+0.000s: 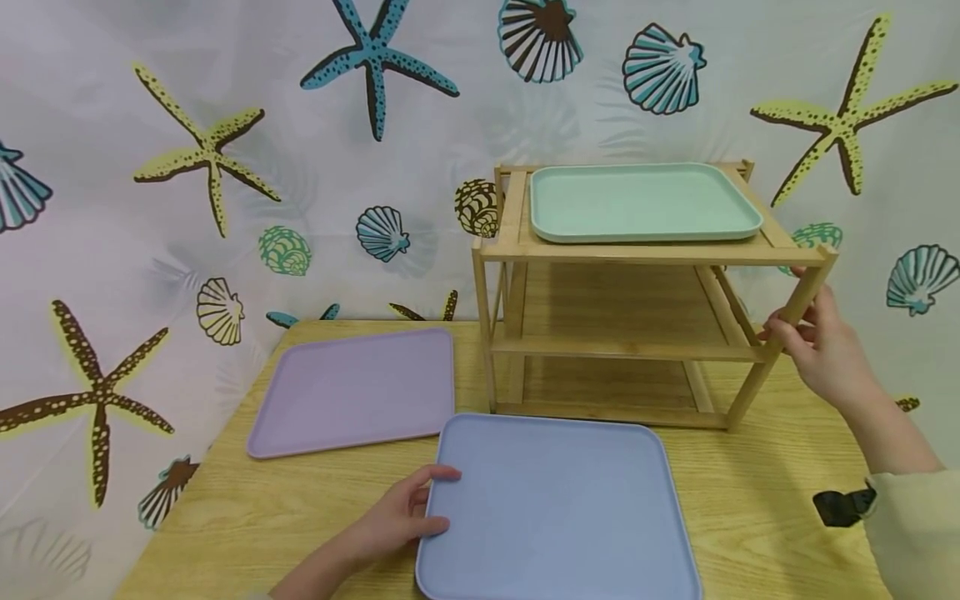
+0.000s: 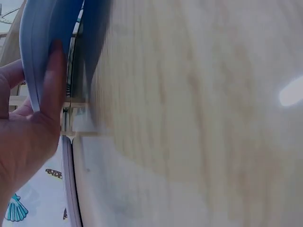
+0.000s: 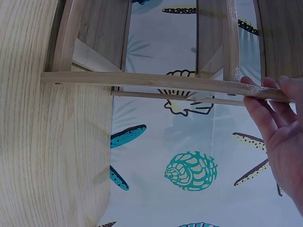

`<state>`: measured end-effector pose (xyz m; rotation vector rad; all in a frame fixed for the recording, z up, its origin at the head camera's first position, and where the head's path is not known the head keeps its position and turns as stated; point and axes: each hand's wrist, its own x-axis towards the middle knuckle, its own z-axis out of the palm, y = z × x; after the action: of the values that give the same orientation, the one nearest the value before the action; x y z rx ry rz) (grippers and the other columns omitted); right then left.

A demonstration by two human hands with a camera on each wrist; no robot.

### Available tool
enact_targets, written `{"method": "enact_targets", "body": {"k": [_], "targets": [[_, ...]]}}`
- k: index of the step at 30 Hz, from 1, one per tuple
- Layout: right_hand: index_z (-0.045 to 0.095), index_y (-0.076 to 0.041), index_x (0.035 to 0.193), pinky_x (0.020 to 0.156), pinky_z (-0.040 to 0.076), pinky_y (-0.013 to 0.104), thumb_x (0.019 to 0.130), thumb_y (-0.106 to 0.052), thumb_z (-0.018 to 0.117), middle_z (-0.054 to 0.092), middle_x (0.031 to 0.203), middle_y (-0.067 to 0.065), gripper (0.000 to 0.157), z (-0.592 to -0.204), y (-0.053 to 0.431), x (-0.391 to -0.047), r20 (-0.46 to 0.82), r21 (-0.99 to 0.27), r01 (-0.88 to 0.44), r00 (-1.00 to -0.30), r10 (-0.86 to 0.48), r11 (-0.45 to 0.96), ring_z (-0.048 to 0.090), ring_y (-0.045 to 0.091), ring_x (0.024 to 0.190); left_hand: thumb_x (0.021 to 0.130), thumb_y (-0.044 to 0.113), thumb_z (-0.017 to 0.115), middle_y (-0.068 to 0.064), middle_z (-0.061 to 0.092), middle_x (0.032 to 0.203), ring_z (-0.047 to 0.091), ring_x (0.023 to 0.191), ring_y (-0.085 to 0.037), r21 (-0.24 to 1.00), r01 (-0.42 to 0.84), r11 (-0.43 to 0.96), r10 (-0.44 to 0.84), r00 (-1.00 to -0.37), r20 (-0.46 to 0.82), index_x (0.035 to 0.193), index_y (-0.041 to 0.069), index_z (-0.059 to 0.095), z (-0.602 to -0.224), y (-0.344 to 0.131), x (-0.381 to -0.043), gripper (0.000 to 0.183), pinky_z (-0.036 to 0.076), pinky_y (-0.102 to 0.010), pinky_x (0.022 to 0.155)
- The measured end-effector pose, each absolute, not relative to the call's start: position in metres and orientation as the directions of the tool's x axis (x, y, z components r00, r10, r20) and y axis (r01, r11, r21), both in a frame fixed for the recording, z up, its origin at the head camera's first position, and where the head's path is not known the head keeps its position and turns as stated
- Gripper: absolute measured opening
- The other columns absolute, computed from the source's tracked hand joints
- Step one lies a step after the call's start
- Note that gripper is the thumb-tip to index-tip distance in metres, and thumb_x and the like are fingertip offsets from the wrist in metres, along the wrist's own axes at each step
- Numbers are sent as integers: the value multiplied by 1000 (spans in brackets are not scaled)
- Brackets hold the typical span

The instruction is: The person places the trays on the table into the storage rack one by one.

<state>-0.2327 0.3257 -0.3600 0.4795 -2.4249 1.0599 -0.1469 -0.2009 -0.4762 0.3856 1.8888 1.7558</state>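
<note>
A blue rectangular tray (image 1: 555, 508) lies at the front of the table in the head view. My left hand (image 1: 401, 517) pinches its left edge. The left wrist view has the tray's rim (image 2: 29, 61) between fingers on either side of it, close over the wood. On the right, my right hand (image 1: 825, 346) grips the front right post (image 1: 797, 304) of a wooden tiered rack (image 1: 630, 348). Fingers curl round that same post (image 3: 189, 84) in the right wrist view. On top of the rack sits a mint green tray (image 1: 645, 200); bare slatted shelves show below it.
Back left on the wooden table (image 1: 247, 517) lies a lilac tray (image 1: 360, 392), close to the blue one. Behind everything hangs a cloth (image 1: 300, 150) printed with starfish and shells. A black strap (image 1: 843, 506) sticks out by the right sleeve.
</note>
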Motion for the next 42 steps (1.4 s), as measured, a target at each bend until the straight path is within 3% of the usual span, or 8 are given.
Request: {"method": "enact_targets", "body": {"k": [17,27,42], "targets": [[13,-14,155,64,41,5,99,2,48,57,98,27,67,-359,325,-230,513,-612,-459,-850,-118,644,50,-16,79,93,-3,59,-21,56,118,62,101,-27,982,-180,-50,549,-827,-123,142,-3,29,-468,-200,-119,57,55,-48,76],[14,-14,155,65,42,4,99,3,48,58,97,28,68,-357,324,-231,511,-617,-456,-852,-114,641,51,-16,78,95,0,58,-19,54,123,61,103,-28,988,-143,-67,559,-825,-81,140,14,41,-441,-191,-112,50,55,-50,75],[14,-14,155,65,44,5,99,1,49,57,97,28,67,-356,325,-230,493,-641,-446,-863,-110,624,53,-14,77,94,1,61,-21,54,121,65,97,-27,993,-72,-97,493,-870,-15,140,7,38,-396,-155,-135,52,55,-49,75]]}}
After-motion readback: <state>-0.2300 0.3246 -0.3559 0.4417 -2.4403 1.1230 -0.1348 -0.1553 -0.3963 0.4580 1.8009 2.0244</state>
